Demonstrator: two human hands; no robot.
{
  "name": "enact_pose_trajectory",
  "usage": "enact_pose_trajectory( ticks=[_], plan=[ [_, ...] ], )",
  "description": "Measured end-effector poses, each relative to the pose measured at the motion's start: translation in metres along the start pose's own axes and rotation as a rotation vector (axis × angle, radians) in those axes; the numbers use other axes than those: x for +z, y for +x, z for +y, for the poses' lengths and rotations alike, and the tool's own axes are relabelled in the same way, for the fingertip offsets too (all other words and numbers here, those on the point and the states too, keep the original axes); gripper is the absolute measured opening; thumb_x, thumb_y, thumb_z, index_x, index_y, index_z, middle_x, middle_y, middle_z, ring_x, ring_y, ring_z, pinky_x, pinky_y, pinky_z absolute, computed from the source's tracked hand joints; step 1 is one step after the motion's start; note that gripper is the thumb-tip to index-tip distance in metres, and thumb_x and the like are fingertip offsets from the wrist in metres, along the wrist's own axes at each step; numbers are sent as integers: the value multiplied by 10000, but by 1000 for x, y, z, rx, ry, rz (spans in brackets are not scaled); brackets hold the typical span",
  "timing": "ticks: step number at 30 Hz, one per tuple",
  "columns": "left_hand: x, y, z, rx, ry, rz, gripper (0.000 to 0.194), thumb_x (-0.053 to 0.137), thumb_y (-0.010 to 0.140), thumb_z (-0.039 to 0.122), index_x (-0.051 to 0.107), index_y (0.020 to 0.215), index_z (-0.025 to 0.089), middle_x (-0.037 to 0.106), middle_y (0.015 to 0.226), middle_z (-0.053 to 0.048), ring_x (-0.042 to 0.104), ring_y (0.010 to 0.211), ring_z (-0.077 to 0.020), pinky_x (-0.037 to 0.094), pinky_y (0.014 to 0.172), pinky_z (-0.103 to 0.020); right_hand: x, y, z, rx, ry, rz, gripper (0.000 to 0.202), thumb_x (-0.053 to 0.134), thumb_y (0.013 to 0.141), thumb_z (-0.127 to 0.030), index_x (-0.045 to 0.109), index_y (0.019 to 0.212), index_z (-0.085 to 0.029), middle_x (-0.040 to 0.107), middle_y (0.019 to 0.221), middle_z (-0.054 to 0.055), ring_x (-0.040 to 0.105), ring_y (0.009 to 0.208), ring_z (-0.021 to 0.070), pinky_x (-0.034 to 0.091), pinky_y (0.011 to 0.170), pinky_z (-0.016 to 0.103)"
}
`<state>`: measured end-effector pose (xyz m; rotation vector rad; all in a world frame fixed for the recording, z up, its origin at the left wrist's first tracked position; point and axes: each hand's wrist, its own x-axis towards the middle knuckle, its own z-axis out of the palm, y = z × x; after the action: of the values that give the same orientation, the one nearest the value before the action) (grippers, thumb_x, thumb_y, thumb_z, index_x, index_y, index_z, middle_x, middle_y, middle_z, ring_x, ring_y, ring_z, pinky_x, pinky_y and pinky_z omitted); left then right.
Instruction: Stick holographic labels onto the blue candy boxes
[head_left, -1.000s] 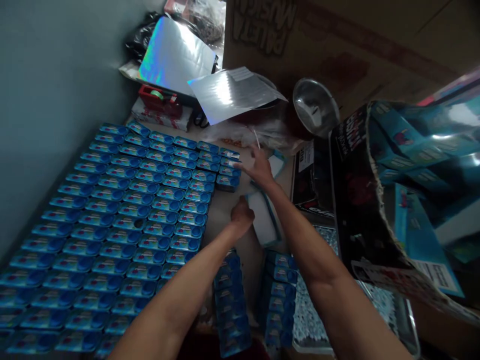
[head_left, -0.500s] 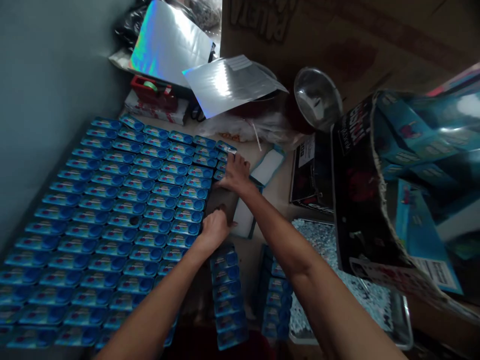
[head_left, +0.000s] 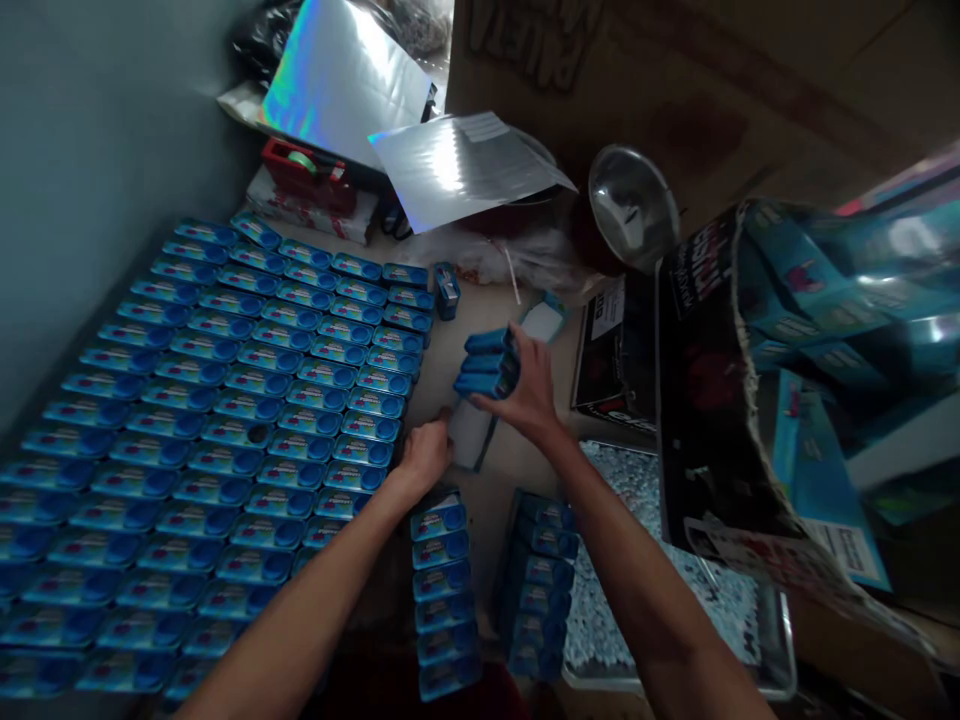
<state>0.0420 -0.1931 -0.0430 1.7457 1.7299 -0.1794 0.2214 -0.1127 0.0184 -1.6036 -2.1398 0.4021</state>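
Note:
Rows of small blue packs [head_left: 247,375] cover the left of the table. My right hand [head_left: 531,385] grips a short stack of blue packs [head_left: 486,365] above the middle of the table. My left hand [head_left: 427,455] is curled beside the right edge of the rows, its fingertips by a flat pale box [head_left: 471,432]; whether it pinches anything is too dark to tell. A single pack [head_left: 447,290] stands apart at the top right of the rows. Near me are a column of packs [head_left: 442,600] and a second group of packs [head_left: 541,590].
A metal tray [head_left: 786,640] of small pale blue pieces lies at the right, partly under a torn black carton [head_left: 694,370] of blue boxes. Behind are shiny sheets [head_left: 457,170], a clear bowl [head_left: 632,205] and a red tape dispenser [head_left: 307,175].
My right hand has moved right and toward me, lifting a stack of packs from the end of the rows. One pack stays behind there. My left hand has shifted slightly.

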Motion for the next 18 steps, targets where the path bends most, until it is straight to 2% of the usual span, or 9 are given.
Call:
enact_pose_trajectory(
  ticks=[3,5,9,11,13,16,18],
  plan=[
    [0,0,1,0,8,7,573,485,932,153,473,1505,146,770,1058,-200,752,1041,-355,564,890,-416,6,-36,12,57,-55,-90,1155,800,711,-554,229,1648,-195,479,1449,178,453,1355,378,439,1141,505],
    [1,0,4,2,14,10,637,489,933,152,416,1566,173,768,1082,-196,748,1051,-353,564,904,-425,15,-43,15,104,-107,-124,1130,801,705,-550,280,1634,-173,467,1453,186,445,1349,382,429,1144,508],
    [3,3,7,-32,31,11,797,497,915,141,222,1664,160,762,1101,-210,732,1088,-379,562,931,-478,23,-31,9,117,-169,-126,1070,809,698,-511,363,1605,-158,485,1424,197,476,1283,400,418,1126,512],
    [4,4,6,-9,28,-4,828,511,910,149,189,1673,166,764,1105,-204,729,1099,-372,560,943,-472,27,-23,5,132,-195,-150,1053,804,707,-494,367,1605,-161,505,1403,205,493,1256,406,425,1110,517],
    [4,4,5,26,12,-15,817,506,915,147,202,1672,187,764,1128,-196,734,1098,-353,560,948,-446,34,-15,3,150,-226,-179,1056,803,713,-494,353,1612,-171,498,1438,219,467,1310,423,380,1148,558],
    [2,3,7,20,-13,-23,783,462,926,124,220,1668,191,750,1189,-199,743,1086,-341,567,928,-428,41,-4,2,151,-284,-264,1157,833,692,-567,270,1644,-226,357,1617,223,276,1504,460,198,1211,697],
    [-1,2,9,16,-26,-40,777,453,929,114,214,1666,183,733,1240,-201,739,1105,-335,566,928,-417,34,8,2,154,-297,-388,1279,869,634,-645,215,1656,-242,232,1691,229,147,1565,486,134,1189,765]
  ],
)
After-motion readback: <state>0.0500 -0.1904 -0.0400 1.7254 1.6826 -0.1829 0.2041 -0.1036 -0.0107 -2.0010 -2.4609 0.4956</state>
